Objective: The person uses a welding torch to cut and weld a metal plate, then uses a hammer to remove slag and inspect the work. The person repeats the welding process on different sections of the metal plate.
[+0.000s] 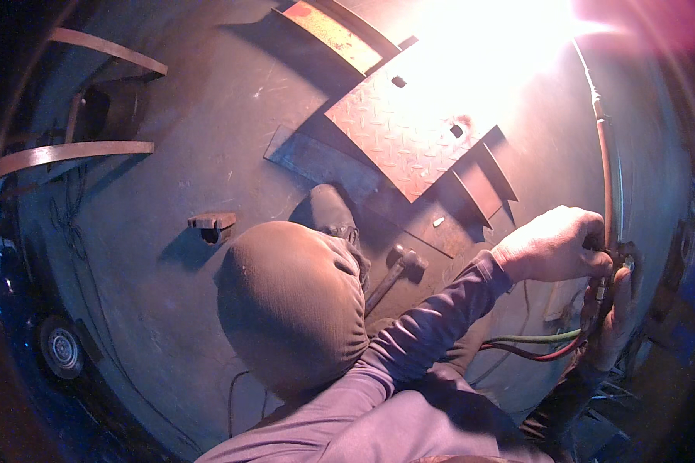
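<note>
A gas torch (605,162) with a long tube stands nearly upright at the right, a white glare covering its tip. My right hand (619,309) is wrapped around its handle, partly in shadow. My left hand (560,243) reaches across from the left, thumb and fingers pinched at a fitting on the torch body, probably a valve; the exact part is hidden. A green hose (537,338) and a red hose (544,356) curve away from the handle. Left of the torch, a patterned steel plate (401,127) with square-looking holes rests on steel sections, its far side lost in the glare.
A hammer (390,278) lies beside my bent knee (289,301) and boot (330,210). Steel channel pieces (479,181) and a yellowish beam (332,35) adjoin the plate. A small block (212,222), curved metal bars (77,153) and a wheel (60,347) are at left.
</note>
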Tool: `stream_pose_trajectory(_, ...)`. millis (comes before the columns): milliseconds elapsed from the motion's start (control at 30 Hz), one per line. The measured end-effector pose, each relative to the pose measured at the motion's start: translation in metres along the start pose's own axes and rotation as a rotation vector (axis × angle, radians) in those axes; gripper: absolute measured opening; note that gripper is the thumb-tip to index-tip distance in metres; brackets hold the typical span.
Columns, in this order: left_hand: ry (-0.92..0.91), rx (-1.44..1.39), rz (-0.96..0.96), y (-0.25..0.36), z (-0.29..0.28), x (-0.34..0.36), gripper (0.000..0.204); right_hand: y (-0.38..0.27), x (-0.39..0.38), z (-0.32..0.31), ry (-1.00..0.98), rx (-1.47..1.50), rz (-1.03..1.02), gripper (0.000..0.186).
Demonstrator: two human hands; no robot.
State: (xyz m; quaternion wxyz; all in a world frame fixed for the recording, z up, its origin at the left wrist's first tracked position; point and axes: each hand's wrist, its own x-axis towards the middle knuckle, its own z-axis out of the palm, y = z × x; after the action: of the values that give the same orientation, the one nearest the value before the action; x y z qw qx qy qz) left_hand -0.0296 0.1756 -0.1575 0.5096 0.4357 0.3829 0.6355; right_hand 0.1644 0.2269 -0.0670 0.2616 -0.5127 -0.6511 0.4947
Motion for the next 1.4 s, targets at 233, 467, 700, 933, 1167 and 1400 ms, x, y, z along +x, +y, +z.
stream_pose_trajectory(233, 0.108, -0.171, -0.032, 0.004, -0.030, 0.004, 0.029, -0.007, 0.029, 0.029, -0.008, 0.084, 0.036, 0.037)
stream_pose_trajectory(467, 0.119, -0.135, -0.041, 0.003, -0.041, 0.002, 0.031, -0.011, 0.028, 0.065, 0.041, 0.056, -0.069, 0.036)
stream_pose_trajectory(700, 0.080, -0.066, -0.089, 0.006, -0.048, 0.002, 0.032, 0.001, 0.033, 0.060, -0.068, 0.170, 0.037, 0.050)
stream_pose_trajectory(933, 0.036, -0.097, -0.083, -0.004, -0.042, 0.005, 0.037, -0.014, 0.031, 0.068, -0.043, 0.007, 0.019, 0.043)
stream_pose_trajectory(1167, -0.045, -0.138, -0.083, -0.002, -0.039, 0.007, 0.036, -0.010, 0.031, 0.057, -0.021, -0.024, 0.059, 0.037)
stream_pose_trajectory(1400, -0.028, -0.117, -0.071, -0.007, -0.038, 0.006, 0.033, -0.021, 0.023, 0.064, -0.108, 0.040, 0.132, 0.036)
